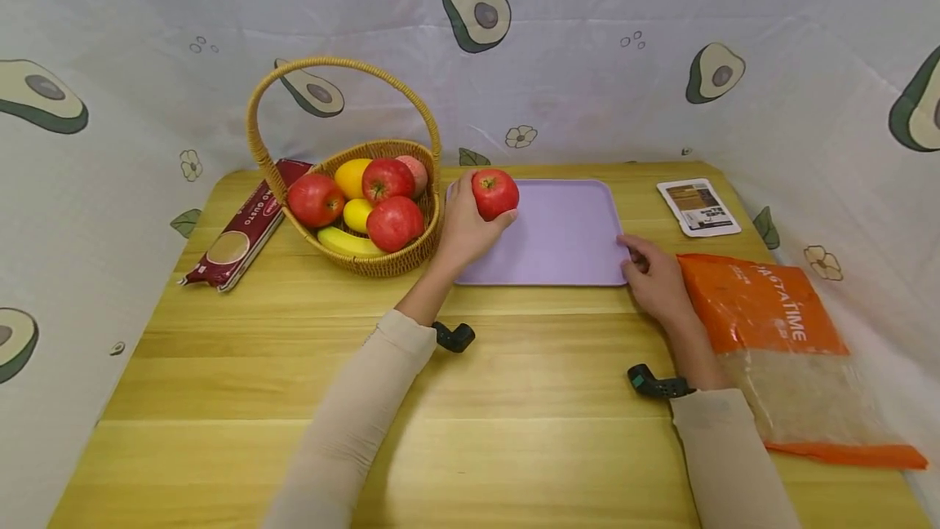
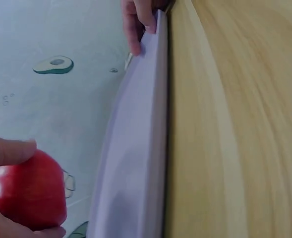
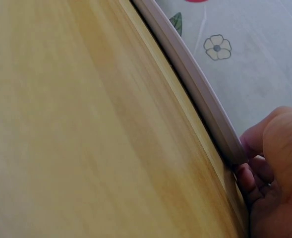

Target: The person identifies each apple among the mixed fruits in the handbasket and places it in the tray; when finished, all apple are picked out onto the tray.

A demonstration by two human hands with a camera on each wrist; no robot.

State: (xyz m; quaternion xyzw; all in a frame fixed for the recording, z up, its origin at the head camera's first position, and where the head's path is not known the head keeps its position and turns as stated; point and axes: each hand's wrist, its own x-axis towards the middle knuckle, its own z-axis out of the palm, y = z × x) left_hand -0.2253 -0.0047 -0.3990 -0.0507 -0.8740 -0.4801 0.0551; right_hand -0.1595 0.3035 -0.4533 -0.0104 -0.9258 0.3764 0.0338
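Observation:
A red apple [image 1: 495,193] is gripped between the thumb and fingers of my left hand [image 1: 470,223], above the left part of a lilac tray [image 1: 558,235]. In the left wrist view the apple [image 2: 30,191] shows off to the side of the tray [image 2: 131,139], clear of its surface. My right hand [image 1: 656,277] pinches the tray's near right corner, thumb at the rim and fingers curled beside it in the right wrist view. To the left stands a wicker basket [image 1: 378,268] with red apples [image 1: 395,224], a banana [image 1: 348,243], yellow fruits [image 1: 357,215] and a pinkish fruit [image 1: 414,175].
A dark red noodle packet [image 1: 246,227] lies left of the basket, partly behind it. A small white packet [image 1: 699,207] is at the back right. An orange and clear PASTATIME bag [image 1: 793,349] lies beside my right forearm. Avocado-print cloth [image 1: 573,88] hangs behind the wooden table [image 1: 514,431].

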